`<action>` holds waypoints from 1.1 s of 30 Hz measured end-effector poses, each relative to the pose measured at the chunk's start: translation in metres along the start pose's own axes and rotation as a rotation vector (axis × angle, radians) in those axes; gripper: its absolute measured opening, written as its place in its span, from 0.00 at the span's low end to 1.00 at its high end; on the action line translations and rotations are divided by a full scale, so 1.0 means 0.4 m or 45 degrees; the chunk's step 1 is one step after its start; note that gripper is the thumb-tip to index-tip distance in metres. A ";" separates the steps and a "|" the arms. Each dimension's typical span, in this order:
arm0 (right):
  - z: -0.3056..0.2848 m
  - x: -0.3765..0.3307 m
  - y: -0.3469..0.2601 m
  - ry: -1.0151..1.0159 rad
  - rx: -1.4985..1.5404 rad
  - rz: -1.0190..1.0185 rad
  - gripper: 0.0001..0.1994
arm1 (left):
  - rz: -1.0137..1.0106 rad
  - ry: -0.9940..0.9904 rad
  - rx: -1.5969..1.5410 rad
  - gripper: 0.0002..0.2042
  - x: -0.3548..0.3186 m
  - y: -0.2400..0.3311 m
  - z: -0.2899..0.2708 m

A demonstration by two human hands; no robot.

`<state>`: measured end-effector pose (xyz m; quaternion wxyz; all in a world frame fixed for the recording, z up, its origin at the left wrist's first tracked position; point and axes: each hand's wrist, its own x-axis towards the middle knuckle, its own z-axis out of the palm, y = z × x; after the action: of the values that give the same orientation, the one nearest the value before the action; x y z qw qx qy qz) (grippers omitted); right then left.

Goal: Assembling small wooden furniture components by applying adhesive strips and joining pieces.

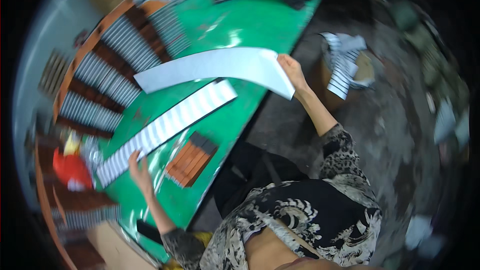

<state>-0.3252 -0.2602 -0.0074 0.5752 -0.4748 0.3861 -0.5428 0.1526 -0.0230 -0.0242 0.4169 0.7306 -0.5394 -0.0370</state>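
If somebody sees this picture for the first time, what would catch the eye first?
Probably the long white sheet, curving in the air above the bright green table, held at its end by the right hand. Below it, the left hand presses a long striped strip lying flat on the table.

Dim scene, motion-blurred throughout; white glare streaks on the green table (250,25), edges bent and dark

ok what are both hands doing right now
Left hand: open, pressing on the striped strip.
Right hand: closed, holding the white sheet by its end.
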 end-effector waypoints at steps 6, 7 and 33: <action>-0.424 0.000 0.019 0.821 -0.106 -0.625 0.07 | 0.235 0.333 0.092 0.10 -0.019 0.179 0.028; -0.461 -0.018 0.006 0.931 -0.327 -0.683 0.08 | 0.346 0.346 0.123 0.10 -0.038 0.199 0.055; -0.925 0.354 0.373 0.039 -2.624 1.003 0.09 | 0.645 -0.822 -0.245 0.11 0.050 0.621 0.644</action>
<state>-0.6259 -0.4536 -0.2343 0.0316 -0.5637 0.7851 0.2546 -0.1571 -0.2035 -0.0222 0.2888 0.4836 -0.7991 -0.2103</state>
